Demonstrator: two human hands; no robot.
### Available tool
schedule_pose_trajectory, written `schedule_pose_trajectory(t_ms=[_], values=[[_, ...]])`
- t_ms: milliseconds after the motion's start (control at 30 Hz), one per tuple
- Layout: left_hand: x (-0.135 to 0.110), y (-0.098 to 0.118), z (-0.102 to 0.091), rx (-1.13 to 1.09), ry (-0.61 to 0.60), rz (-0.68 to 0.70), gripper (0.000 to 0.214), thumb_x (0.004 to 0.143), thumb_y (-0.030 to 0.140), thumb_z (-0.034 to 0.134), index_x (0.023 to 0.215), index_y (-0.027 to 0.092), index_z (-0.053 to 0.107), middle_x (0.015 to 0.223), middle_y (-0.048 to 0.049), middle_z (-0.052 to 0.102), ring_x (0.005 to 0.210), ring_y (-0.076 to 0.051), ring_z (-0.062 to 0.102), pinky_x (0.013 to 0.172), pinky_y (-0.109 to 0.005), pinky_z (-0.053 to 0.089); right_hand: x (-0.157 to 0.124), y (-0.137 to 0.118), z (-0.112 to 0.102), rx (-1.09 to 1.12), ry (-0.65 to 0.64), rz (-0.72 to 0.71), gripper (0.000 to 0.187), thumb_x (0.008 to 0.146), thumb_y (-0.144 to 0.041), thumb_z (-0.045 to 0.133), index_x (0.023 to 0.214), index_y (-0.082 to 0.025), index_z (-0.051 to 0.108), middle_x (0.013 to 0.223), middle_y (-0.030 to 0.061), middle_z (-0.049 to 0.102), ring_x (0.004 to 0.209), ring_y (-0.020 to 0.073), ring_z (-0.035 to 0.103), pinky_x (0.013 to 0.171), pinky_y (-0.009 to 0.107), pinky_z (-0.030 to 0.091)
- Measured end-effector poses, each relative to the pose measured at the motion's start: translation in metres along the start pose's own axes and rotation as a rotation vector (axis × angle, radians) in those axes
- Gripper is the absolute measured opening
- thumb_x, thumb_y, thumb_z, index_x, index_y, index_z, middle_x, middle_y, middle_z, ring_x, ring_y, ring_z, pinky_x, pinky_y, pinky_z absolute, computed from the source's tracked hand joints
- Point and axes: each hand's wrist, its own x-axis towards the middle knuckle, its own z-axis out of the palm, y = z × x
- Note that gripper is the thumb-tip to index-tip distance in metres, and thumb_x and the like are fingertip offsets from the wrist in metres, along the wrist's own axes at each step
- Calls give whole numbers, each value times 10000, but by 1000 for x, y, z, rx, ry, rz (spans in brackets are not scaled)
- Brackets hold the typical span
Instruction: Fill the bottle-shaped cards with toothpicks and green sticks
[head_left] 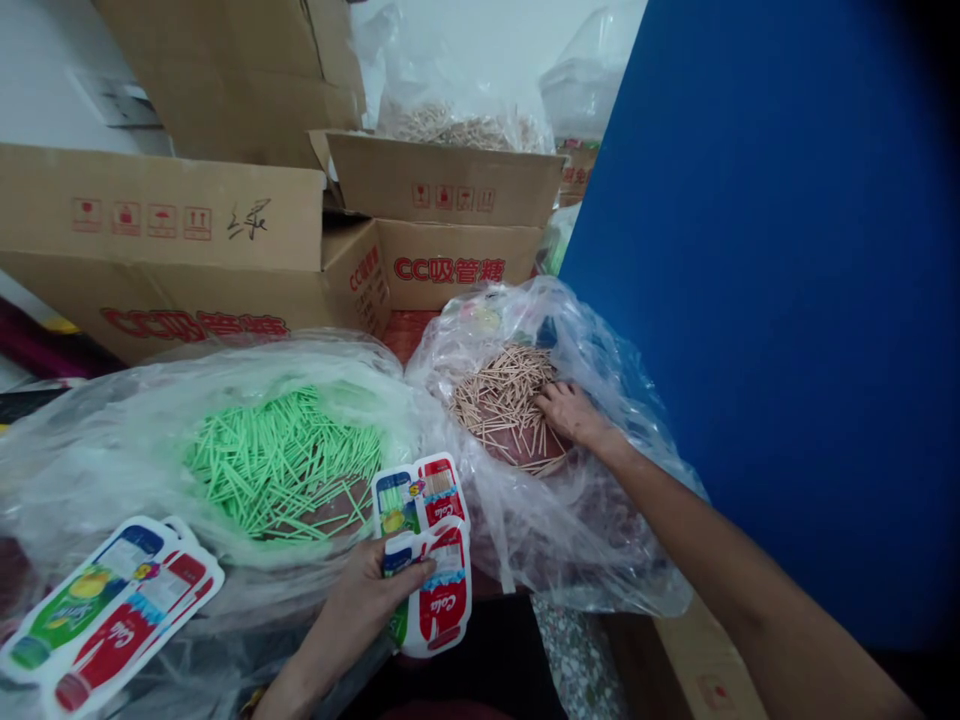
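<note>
My left hand (360, 595) is closed on a printed packet (431, 545) with red "Cola" and green-blue panels, held low in the middle. My right hand (574, 412) reaches into a clear plastic bag (622, 500) and rests on a heap of beige sticks (506, 400); its fingers curl down into the sticks, and I cannot see whether they hold any. To the left, another clear bag (97, 440) holds a heap of green sticks (281, 465).
Several more printed packets (105, 610) lie at the lower left. Cardboard boxes (165, 250) with red print stand behind the bags, one (450, 180) holding a further bag of beige sticks. A tall blue panel (787, 300) fills the right side.
</note>
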Motion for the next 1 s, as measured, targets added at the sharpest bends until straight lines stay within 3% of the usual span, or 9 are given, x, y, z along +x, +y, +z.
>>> schedule_pose_trajectory(t_ms=[233,333,467,567,700,867,1000], values=[[-7,-2,-2,-15,32,18,219,754,345,702,848,149,721,846,-60,755,757,-225,660,726,-308,510,-2,-2,3,229,29,27,263,918,-133,355,957,-137,615,1068,167,613,1114,275,456,1014,463,199],[-10,-2,-3,-33,40,16,235,748,344,707,876,148,725,847,-57,755,754,-226,664,735,-316,511,-4,-5,3,417,44,86,203,907,-193,408,840,-148,594,936,131,652,977,241,541,976,437,264],[-13,-3,-3,-37,45,23,245,746,346,708,877,140,723,845,-63,754,760,-235,667,732,-320,511,-8,-16,5,757,118,206,263,919,-326,373,764,-184,530,707,41,625,698,171,569,788,345,417],[-13,-7,-3,-45,50,22,257,743,356,712,877,136,722,848,-68,755,762,-241,667,721,-317,511,-11,-31,12,1044,231,271,319,910,-459,317,808,-216,498,711,18,625,662,168,593,678,316,462],[-12,-16,-6,-63,47,11,272,741,367,715,884,135,723,844,-70,755,748,-235,665,703,-307,511,-15,-54,29,1329,393,317,333,855,-555,345,880,-253,484,780,12,650,682,187,626,686,352,493],[-12,-16,-7,-80,43,10,265,727,366,730,865,139,719,833,-64,754,745,-235,666,710,-310,510,-21,-71,47,1476,472,313,262,776,-501,551,851,-252,514,743,1,652,696,196,599,727,361,476],[-12,-12,-3,-72,53,9,261,715,361,739,849,137,727,819,-65,758,735,-238,670,709,-311,511,-23,-73,46,1517,482,287,273,776,-509,564,799,-238,544,720,1,641,711,195,585,767,356,452]])
